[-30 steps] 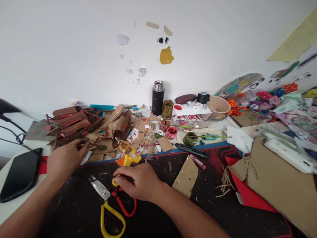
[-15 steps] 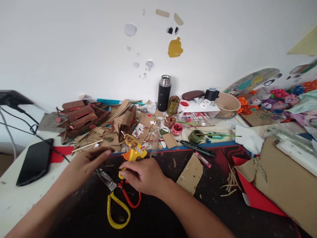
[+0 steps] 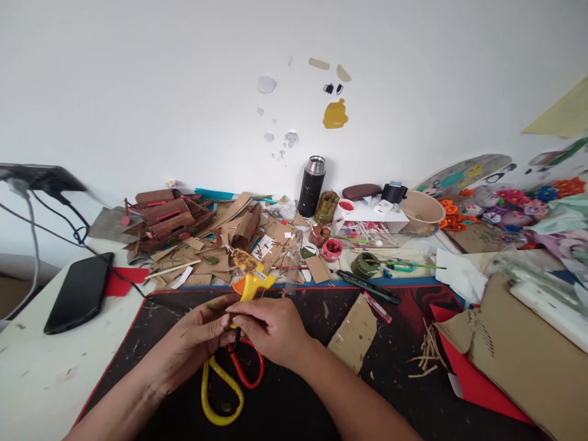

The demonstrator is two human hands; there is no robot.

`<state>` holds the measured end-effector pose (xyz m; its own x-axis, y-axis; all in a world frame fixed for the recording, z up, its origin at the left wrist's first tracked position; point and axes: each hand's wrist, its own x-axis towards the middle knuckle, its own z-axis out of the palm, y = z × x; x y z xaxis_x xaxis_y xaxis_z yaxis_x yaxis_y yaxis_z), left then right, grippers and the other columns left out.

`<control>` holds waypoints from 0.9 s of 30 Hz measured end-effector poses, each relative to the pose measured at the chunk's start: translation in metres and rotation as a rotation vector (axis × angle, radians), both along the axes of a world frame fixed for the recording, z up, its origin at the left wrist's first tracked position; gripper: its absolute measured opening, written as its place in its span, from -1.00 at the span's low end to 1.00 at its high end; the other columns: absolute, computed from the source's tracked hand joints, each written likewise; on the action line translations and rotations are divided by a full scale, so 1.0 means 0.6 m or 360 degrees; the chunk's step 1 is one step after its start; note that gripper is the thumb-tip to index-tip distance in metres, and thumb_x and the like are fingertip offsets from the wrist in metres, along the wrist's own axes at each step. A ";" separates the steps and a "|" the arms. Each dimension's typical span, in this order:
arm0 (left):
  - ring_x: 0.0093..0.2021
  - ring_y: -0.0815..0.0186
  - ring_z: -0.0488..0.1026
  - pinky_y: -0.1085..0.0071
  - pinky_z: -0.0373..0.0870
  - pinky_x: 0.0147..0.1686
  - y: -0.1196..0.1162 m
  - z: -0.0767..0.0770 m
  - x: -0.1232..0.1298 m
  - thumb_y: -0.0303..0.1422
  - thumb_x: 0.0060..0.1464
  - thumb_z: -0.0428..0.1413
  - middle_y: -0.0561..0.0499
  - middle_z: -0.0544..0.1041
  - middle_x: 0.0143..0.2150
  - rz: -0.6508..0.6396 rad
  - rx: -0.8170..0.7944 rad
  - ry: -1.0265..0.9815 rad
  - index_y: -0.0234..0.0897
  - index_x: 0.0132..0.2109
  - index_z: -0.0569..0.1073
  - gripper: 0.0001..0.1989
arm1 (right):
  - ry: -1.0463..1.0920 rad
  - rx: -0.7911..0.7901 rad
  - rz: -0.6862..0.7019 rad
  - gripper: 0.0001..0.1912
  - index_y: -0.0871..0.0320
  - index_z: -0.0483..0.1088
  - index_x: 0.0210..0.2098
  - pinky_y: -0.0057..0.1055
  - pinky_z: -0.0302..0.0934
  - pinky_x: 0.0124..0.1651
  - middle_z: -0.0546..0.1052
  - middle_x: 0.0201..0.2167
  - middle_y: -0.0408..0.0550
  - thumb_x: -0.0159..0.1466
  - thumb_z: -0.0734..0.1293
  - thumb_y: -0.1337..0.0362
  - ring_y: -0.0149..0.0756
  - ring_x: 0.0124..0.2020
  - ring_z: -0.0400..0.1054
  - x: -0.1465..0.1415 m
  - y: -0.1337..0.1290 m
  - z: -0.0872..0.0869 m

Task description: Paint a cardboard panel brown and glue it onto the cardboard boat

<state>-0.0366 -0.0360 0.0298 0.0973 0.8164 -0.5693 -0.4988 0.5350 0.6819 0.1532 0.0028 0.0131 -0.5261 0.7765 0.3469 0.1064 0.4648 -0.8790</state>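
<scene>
My left hand [image 3: 197, 331] and my right hand [image 3: 275, 327] meet at the fingertips above the dark mat [image 3: 160, 398]. Both have their fingers closed in a pinch; whatever sits between them is too small or hidden to make out. Just beyond and partly under my fingers is a yellow glue gun [image 3: 252, 285], its nozzle end crusted with brown glue and its lower handle covered. Below my hands lie scissors with one yellow and one red handle loop [image 3: 223, 422]; their blades are hidden by my left hand.
Cardboard scraps [image 3: 275, 239] and a brown model boat [image 3: 169, 220] crowd the back left. Behind stand a black thermos [image 3: 311, 190] and open paint pots [image 3: 365, 264]. A phone [image 3: 80, 294] rests at left, a cardboard piece [image 3: 353, 331] and a large cardboard sheet [image 3: 528, 355] at right.
My left hand has come right and down from beside the glue gun to meet my right fingertips, covering the scissor blades. The whole view has shifted slightly; my right hand stays nearly in place.
</scene>
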 end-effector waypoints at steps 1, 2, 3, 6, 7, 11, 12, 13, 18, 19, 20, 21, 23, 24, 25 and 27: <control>-0.29 0.26 0.63 0.39 0.62 -0.25 0.001 0.002 -0.002 -0.38 -0.28 0.57 -0.07 0.70 -0.20 0.0039 0.0016 0.0006 -0.21 -0.12 0.69 -0.51 | 0.0083 -0.0089 -0.0014 -0.75 0.01 0.64 0.00 -0.36 0.46 -0.05 0.73 -0.10 -0.03 0.46 0.33 0.16 -0.23 -0.18 0.64 -0.002 -0.002 0.000; -0.28 0.23 0.64 0.37 0.63 -0.23 0.004 0.005 -0.004 -0.40 -0.27 0.56 -0.08 0.71 -0.20 0.0085 0.0039 0.0029 -0.20 -0.12 0.69 -0.53 | 0.0160 -0.0185 -0.0034 -0.74 0.02 0.64 -0.01 -0.36 0.47 -0.11 0.73 -0.14 -0.03 0.46 0.32 0.15 -0.24 -0.25 0.63 -0.004 -0.003 0.000; -0.26 0.20 0.65 0.35 0.64 -0.22 0.006 0.009 -0.006 -0.40 -0.25 0.54 -0.09 0.72 -0.19 0.0146 0.0072 0.0068 -0.19 -0.13 0.70 -0.56 | 0.0229 -0.0286 -0.0052 -0.72 0.04 0.64 -0.02 -0.38 0.47 -0.20 0.72 -0.21 -0.04 0.46 0.31 0.13 -0.28 -0.35 0.61 -0.005 -0.005 -0.001; -0.15 0.10 0.67 0.31 0.66 -0.16 0.013 0.022 -0.015 -0.35 -0.22 0.53 -0.07 0.73 -0.15 0.0321 0.0218 0.0233 -0.15 -0.15 0.71 -0.60 | 0.0376 -0.0617 -0.0093 -0.66 0.11 0.62 -0.08 -0.45 0.37 -0.43 0.59 -0.48 -0.13 0.45 0.31 0.02 -0.36 -0.55 0.47 -0.010 -0.007 -0.006; -0.12 0.08 0.67 0.29 0.66 -0.14 0.013 0.026 -0.018 -0.32 -0.23 0.54 -0.06 0.74 -0.12 0.0339 0.0250 0.0288 -0.14 -0.14 0.71 -0.59 | 0.0417 -0.0731 -0.0094 -0.63 0.12 0.59 -0.08 -0.47 0.33 -0.47 0.54 -0.52 -0.16 0.43 0.32 -0.03 -0.38 -0.58 0.44 -0.011 -0.007 -0.008; -0.10 0.03 0.67 0.27 0.65 -0.13 0.002 0.029 -0.022 -0.21 -0.30 0.56 -0.06 0.74 -0.08 0.0241 0.0224 0.0427 -0.10 -0.15 0.73 -0.54 | 0.0577 -0.1056 -0.0053 -0.41 0.10 0.47 0.06 -0.56 0.16 -0.60 0.49 -0.41 -0.18 0.30 0.41 -0.23 -0.41 -0.57 0.43 -0.016 0.003 -0.020; -0.10 0.02 0.67 0.26 0.65 -0.13 -0.001 0.028 -0.021 -0.18 -0.28 0.55 -0.07 0.74 -0.10 0.0179 0.0218 0.0445 -0.09 -0.16 0.73 -0.55 | 0.0607 -0.1085 -0.0041 -0.35 0.09 0.44 0.11 -0.56 0.14 -0.62 0.49 -0.36 -0.17 0.27 0.42 -0.26 -0.41 -0.56 0.43 -0.018 0.005 -0.022; -0.10 0.00 0.67 0.24 0.64 -0.12 -0.005 0.026 -0.019 -0.16 -0.26 0.54 -0.07 0.74 -0.12 0.0112 0.0227 0.0464 -0.08 -0.16 0.74 -0.57 | 0.0627 -0.1103 -0.0018 -0.30 0.08 0.41 0.16 -0.56 0.15 -0.63 0.50 -0.31 -0.15 0.26 0.42 -0.29 -0.41 -0.55 0.43 -0.020 0.007 -0.023; -0.06 -0.04 0.66 0.14 0.58 0.06 -0.009 0.020 0.000 -0.07 -0.10 0.46 -0.07 0.74 -0.09 -0.0265 0.0395 0.0629 0.00 -0.10 0.74 -0.63 | 0.0612 -0.1041 -0.0015 -0.35 0.11 0.48 -0.04 -0.48 0.30 -0.43 0.53 -0.27 -0.08 0.25 0.39 -0.34 -0.34 -0.40 0.40 -0.028 0.008 -0.021; -0.06 -0.06 0.65 0.13 0.57 0.07 -0.009 0.020 0.006 -0.05 -0.08 0.44 -0.08 0.74 -0.08 -0.0325 0.0420 0.0668 0.02 -0.11 0.74 -0.64 | 0.0599 -0.1011 -0.0036 -0.36 0.12 0.49 -0.10 -0.46 0.32 -0.36 0.52 -0.28 -0.08 0.25 0.39 -0.34 -0.32 -0.35 0.41 -0.028 0.007 -0.021; -0.06 -0.07 0.65 0.12 0.57 0.07 -0.009 0.022 0.011 -0.03 -0.08 0.43 -0.08 0.74 -0.09 -0.0359 0.0440 0.0709 0.03 -0.11 0.75 -0.64 | 0.0586 -0.0988 -0.0056 -0.37 0.13 0.48 -0.13 -0.44 0.32 -0.32 0.52 -0.30 -0.08 0.25 0.40 -0.34 -0.30 -0.33 0.41 -0.029 0.006 -0.020; -0.07 -0.09 0.65 0.11 0.57 0.06 -0.010 0.024 0.016 -0.01 -0.09 0.42 -0.08 0.74 -0.10 -0.0371 0.0456 0.0752 0.05 -0.13 0.75 -0.65 | 0.0567 -0.0972 -0.0071 -0.38 0.13 0.48 -0.17 -0.42 0.32 -0.30 0.51 -0.32 -0.08 0.24 0.39 -0.34 -0.29 -0.32 0.40 -0.029 0.005 -0.021; -0.10 -0.11 0.65 0.12 0.58 0.02 -0.011 0.029 0.021 -0.01 -0.12 0.42 -0.07 0.75 -0.13 -0.0367 0.0501 0.0871 0.10 -0.16 0.76 -0.67 | 0.0507 -0.0959 -0.0111 -0.38 0.13 0.44 -0.26 -0.43 0.29 -0.34 0.47 -0.38 -0.10 0.25 0.36 -0.36 -0.30 -0.36 0.38 -0.030 0.004 -0.023; -0.12 -0.11 0.65 0.13 0.59 0.00 -0.011 0.032 0.020 -0.01 -0.14 0.43 -0.06 0.75 -0.15 -0.0374 0.0536 0.0955 0.12 -0.18 0.76 -0.69 | 0.0473 -0.0952 -0.0132 -0.38 0.13 0.42 -0.31 -0.43 0.27 -0.37 0.46 -0.41 -0.10 0.26 0.35 -0.36 -0.31 -0.39 0.36 -0.030 0.003 -0.024; -0.15 -0.12 0.65 0.15 0.59 -0.03 -0.010 0.035 0.016 -0.02 -0.16 0.43 -0.05 0.75 -0.18 -0.0398 0.0577 0.1053 0.12 -0.21 0.76 -0.70 | 0.0456 -0.0937 -0.0160 -0.38 0.12 0.40 -0.35 -0.43 0.26 -0.38 0.45 -0.43 -0.11 0.26 0.34 -0.36 -0.31 -0.41 0.34 -0.030 0.004 -0.025; -0.20 -0.12 0.64 0.18 0.59 -0.10 -0.004 0.042 -0.001 -0.02 -0.17 0.42 -0.04 0.75 -0.24 -0.0464 0.0658 0.1285 0.10 -0.27 0.76 -0.74 | 0.0470 -0.0934 -0.0211 -0.39 0.11 0.38 -0.37 -0.41 0.27 -0.38 0.46 -0.46 -0.11 0.26 0.35 -0.35 -0.32 -0.44 0.34 -0.031 0.006 -0.024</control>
<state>-0.0370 -0.0385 0.0550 0.0322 0.9737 -0.2254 0.3206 0.2035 0.9251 0.1349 0.0065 -0.0014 -0.3609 0.9318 -0.0380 -0.1539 -0.0997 -0.9831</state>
